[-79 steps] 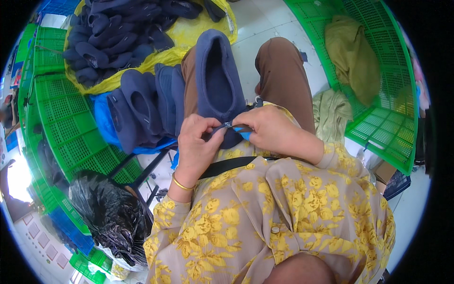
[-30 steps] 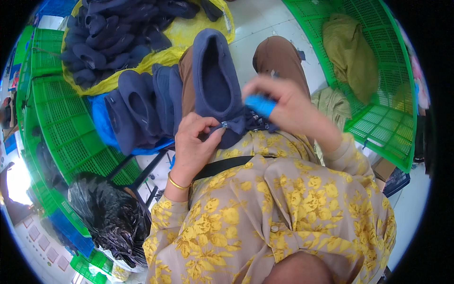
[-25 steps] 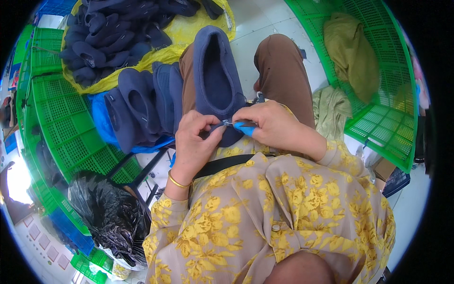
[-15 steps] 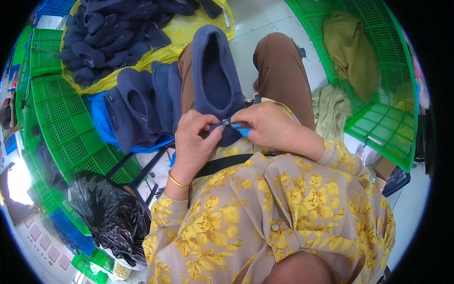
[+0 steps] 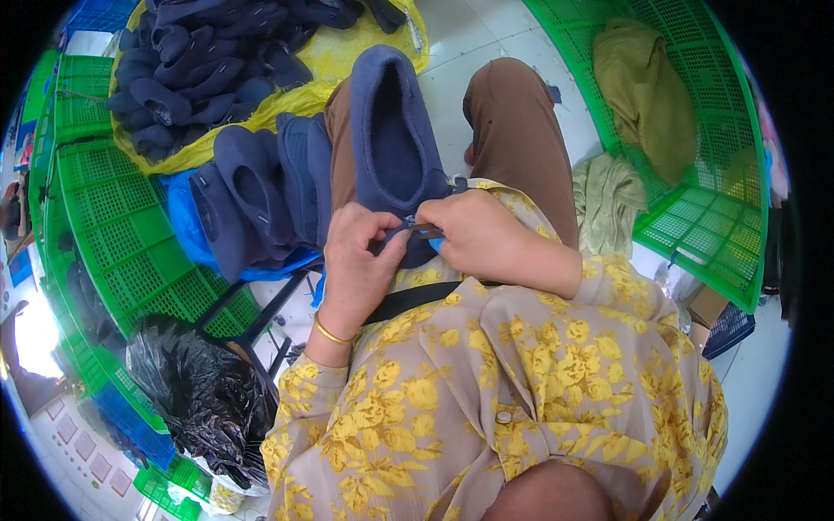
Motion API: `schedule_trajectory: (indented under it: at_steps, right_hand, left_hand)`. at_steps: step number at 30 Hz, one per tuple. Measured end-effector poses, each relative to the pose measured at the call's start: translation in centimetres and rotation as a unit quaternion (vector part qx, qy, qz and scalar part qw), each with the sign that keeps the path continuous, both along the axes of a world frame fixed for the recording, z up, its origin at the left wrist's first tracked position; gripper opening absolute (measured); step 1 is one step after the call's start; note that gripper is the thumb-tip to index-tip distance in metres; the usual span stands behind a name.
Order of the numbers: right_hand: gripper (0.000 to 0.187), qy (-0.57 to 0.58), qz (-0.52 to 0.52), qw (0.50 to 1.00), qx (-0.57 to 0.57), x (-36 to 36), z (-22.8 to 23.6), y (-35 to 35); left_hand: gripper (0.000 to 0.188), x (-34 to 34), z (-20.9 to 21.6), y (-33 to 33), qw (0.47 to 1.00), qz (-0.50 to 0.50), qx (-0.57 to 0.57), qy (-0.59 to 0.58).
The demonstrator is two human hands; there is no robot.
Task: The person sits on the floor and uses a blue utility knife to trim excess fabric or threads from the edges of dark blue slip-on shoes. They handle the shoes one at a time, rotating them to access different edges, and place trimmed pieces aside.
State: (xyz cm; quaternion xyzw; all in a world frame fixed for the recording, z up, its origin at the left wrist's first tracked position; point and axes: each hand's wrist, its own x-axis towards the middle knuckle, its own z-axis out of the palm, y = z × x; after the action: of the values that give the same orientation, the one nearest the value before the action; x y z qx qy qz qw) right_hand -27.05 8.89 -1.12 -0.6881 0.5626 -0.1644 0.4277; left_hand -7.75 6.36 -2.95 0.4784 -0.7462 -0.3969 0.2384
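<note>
A navy blue slipper (image 5: 369, 122) rests on my lap, its toe pointing away from me and its opening facing up. My left hand (image 5: 358, 256) is closed, thumb and forefinger pinching the slipper's near heel edge, where a small label (image 5: 411, 220) shows. My right hand (image 5: 486, 236) is closed round a small, slim dark tool (image 5: 426, 233) with a bit of blue below it. The tool's tip reaches the slipper's edge beside my left fingertips; its exact kind is hidden by my fingers. More navy slippers (image 5: 252, 187) stand in a row left of my knee.
A pile of navy slippers (image 5: 200, 74) lies on a yellow sack (image 5: 326, 61) at the far left. Green plastic baskets (image 5: 117, 226) flank me, and the right one holds an olive cloth (image 5: 645, 100). A black plastic bag (image 5: 195, 382) sits near my left elbow.
My right hand has shifted slightly left, bringing the tool closer to my left fingertips. The slipper's heel and my left hand have barely moved.
</note>
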Motion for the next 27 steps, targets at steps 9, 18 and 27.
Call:
schedule_trajectory:
  at_steps: [9,18,27]
  right_hand:
    - [0.013,0.000,-0.030,0.999,0.030,0.2,-0.5,0.8]
    - [0.015,-0.056,-0.065,0.992,0.088,-0.1,-0.6,1.8]
    - [0.020,-0.065,-0.055,0.994,0.067,0.6,-1.8,2.0]
  left_hand:
    - [0.015,-0.1,-0.1,0.7,0.999,-0.003,-0.042,0.018]
    - [0.016,0.1,-0.5,1.5,0.998,0.016,-0.048,0.044]
    - [0.015,0.4,-0.8,1.4,0.997,0.007,-0.040,0.063]
